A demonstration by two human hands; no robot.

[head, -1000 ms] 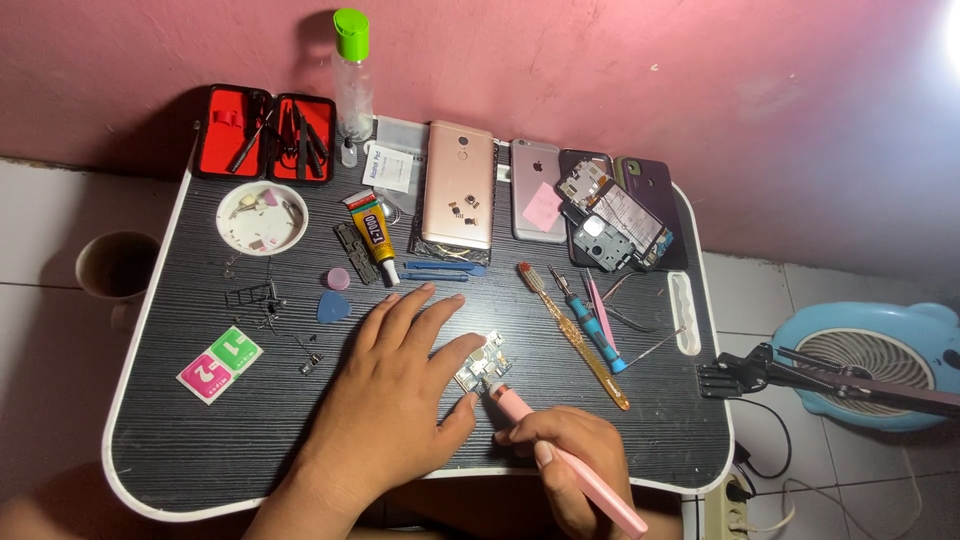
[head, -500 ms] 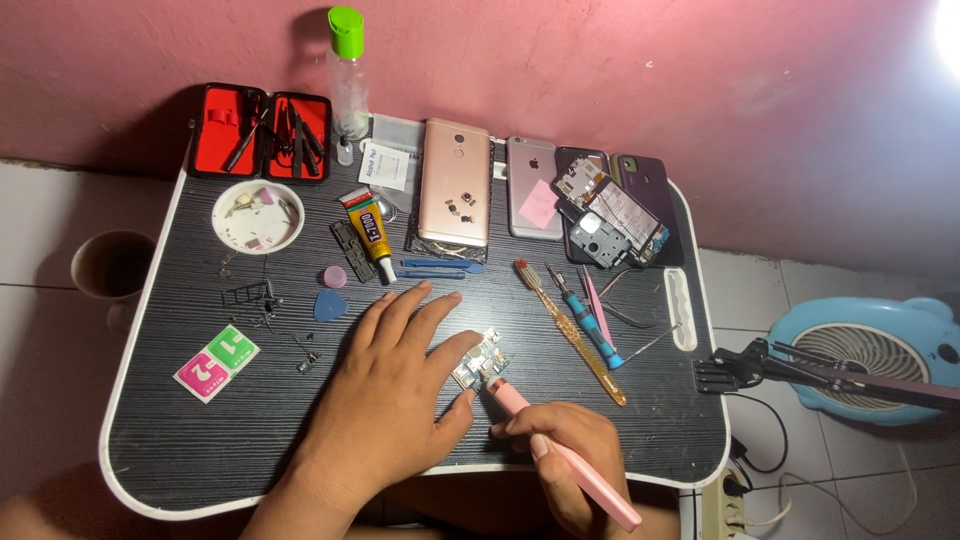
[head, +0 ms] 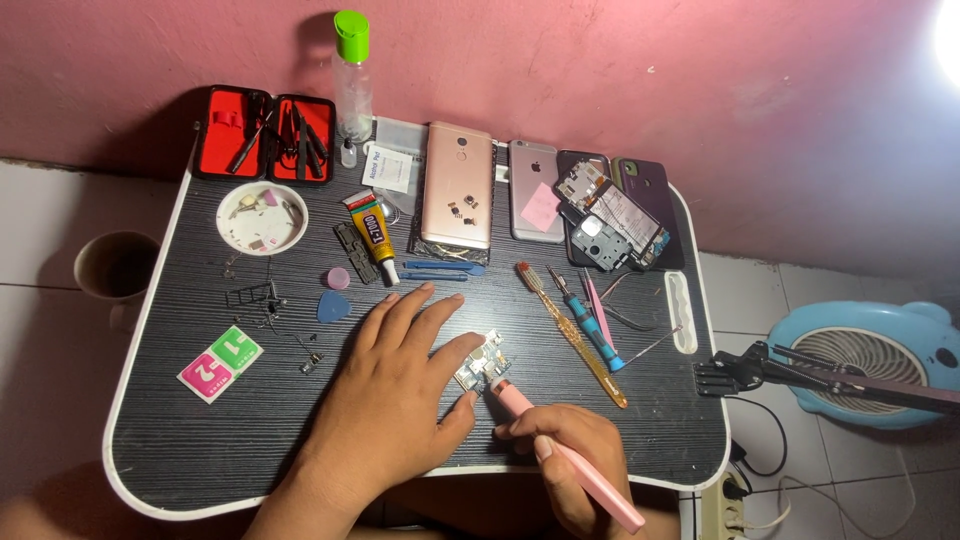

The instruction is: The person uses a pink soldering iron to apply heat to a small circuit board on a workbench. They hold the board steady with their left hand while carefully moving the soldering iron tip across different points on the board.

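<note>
**Circuit board pinned and worked with pink tool**

At the table's (head: pixel 150 470) near edge, a pink tool (head: pixel 570 455) is gripped in the right hand (head: pixel 565 450), tip on a small circuit board (head: pixel 482 362). The board is pinned by the flat left hand (head: pixel 400 390). Beyond the board lies a rose-gold phone (head: pixel 457 185).

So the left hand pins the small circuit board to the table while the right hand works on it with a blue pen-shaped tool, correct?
Not quite: the pen-shaped tool in the right hand is pink, not blue, as the head view shows. The rest holds: the left hand pins the small circuit board to the table, and the tool's tip meets the board.
</note>
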